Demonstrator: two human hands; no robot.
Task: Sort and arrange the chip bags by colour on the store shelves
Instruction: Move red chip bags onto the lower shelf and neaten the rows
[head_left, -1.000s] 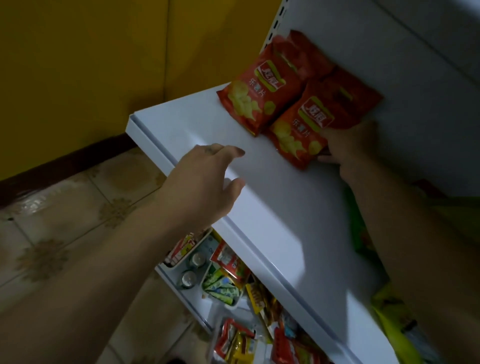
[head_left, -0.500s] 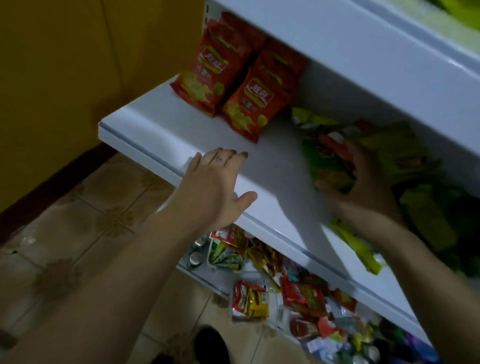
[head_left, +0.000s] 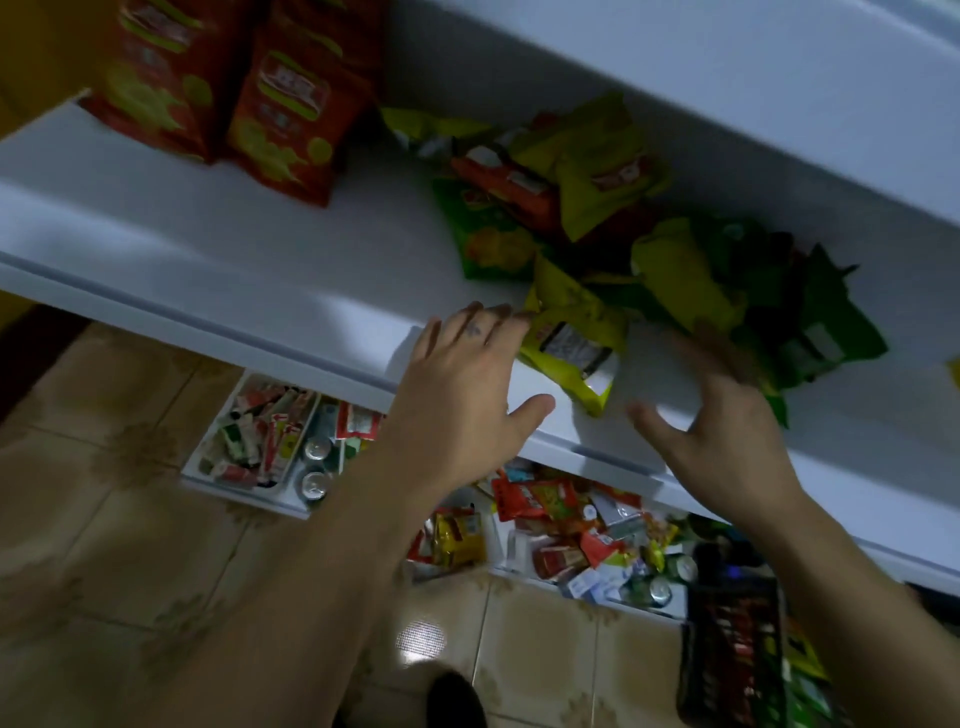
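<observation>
Shelf: we see a white shelf (head_left: 234, 249) crossing the view from 9 o'clock to 4 o'clock, under the pale underside of an upper shelf (head_left: 675, 78) at 1 o'clock
Red chip bags: two red chip bags (head_left: 291, 114) lie side by side and touching at 11 o'clock on the shelf, well apart from the other bags
Mixed pile: a mixed pile (head_left: 597, 171) of yellow, green and red bags is heaped at 1 to 2 o'clock of the view
Yellow bag: one yellow bag (head_left: 571, 343) lies at the pile's 7 o'clock edge, label side up, near the shelf's front lip
Green bag: a green bag (head_left: 821, 332) lies at the pile's 4 o'clock side
Left hand: our left hand (head_left: 467, 384) is spread flat, palm down, gripping nothing, at the yellow bag's 9 o'clock; its fingertips (head_left: 498, 312) reach the bag's corner, and we cannot tell if they touch
Right hand: our right hand (head_left: 727, 431) is also spread and gripping nothing, at the yellow bag's 3 o'clock; its blurred fingers point to 12 o'clock at the pile's lower edge
Hands: apart, the yellow bag between them
Lower shelf: a lower shelf (head_left: 234, 491) at 6 o'clock holds small packets and cans (head_left: 314, 483)
Floor: a tiled floor (head_left: 104, 519) at 8 o'clock, a black basket (head_left: 737, 649) at 5 o'clock
</observation>
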